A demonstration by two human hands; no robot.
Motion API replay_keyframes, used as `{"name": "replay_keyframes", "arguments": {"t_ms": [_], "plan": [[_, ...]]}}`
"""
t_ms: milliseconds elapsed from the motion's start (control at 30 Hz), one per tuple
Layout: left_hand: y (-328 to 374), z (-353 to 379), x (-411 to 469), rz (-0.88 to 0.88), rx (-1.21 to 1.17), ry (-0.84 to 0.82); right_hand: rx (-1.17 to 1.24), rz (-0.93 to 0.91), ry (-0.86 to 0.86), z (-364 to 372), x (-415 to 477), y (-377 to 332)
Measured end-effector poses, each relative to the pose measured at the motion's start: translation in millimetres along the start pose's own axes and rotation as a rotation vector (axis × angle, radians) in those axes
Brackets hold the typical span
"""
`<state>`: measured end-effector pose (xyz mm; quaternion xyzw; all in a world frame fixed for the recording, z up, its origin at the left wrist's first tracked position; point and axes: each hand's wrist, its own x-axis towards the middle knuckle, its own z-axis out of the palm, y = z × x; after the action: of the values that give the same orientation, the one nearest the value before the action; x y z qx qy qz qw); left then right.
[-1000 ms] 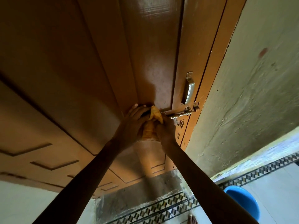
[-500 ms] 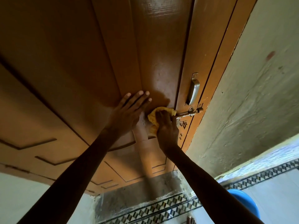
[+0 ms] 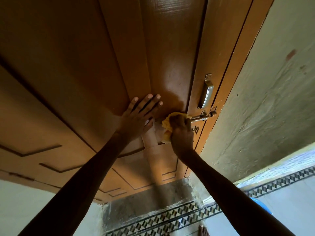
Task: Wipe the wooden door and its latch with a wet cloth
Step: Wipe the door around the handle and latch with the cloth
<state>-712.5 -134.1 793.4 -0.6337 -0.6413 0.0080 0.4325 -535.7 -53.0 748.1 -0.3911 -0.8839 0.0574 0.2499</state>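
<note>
The right hand covers most of the yellow cloth and the middle of the latch bolt. The door runs past the top and left edges. A blue tub sits mostly behind the right forearm.

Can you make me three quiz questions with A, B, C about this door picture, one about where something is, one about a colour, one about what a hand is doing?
1. Where is the metal handle?
A. Just above the latch
B. Below the latch
C. On the wall

2. What colour is the cloth?
A. Blue
B. Yellow
C. White

3. What is the left hand doing?
A. Gripping the handle
B. Holding the cloth
C. Lying flat and open on the wooden door

Answers: 1 A, the handle sits right over the bolt. 2 B, yellow shows around the right hand. 3 C, its fingers are spread on the wood.
</note>
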Motion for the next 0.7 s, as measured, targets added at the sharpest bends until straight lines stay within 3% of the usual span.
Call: {"name": "replay_keyframes", "arguments": {"t_ms": [200, 267, 367, 567, 700], "plan": [[-1, 0, 0, 0.001, -0.001, -0.014, 0.164, -0.132, -0.062, -1, -13, -5], [-1, 1, -2, -0.001, 0.004, -0.027, 0.217, -0.037, -0.02, -12, -10, 8], [-1, 0, -1, -0.009, -0.003, -0.034, 0.108, 0.134, 0.049, -17, -2, 19], [1, 0, -1, 0.003, 0.017, -0.029, 0.109, 0.014, -0.028, 7, -14, -12], [1, 1, -1, -0.002, 0.02, -0.011, 0.202, -0.031, -0.092, -10, -6, 6]]}}
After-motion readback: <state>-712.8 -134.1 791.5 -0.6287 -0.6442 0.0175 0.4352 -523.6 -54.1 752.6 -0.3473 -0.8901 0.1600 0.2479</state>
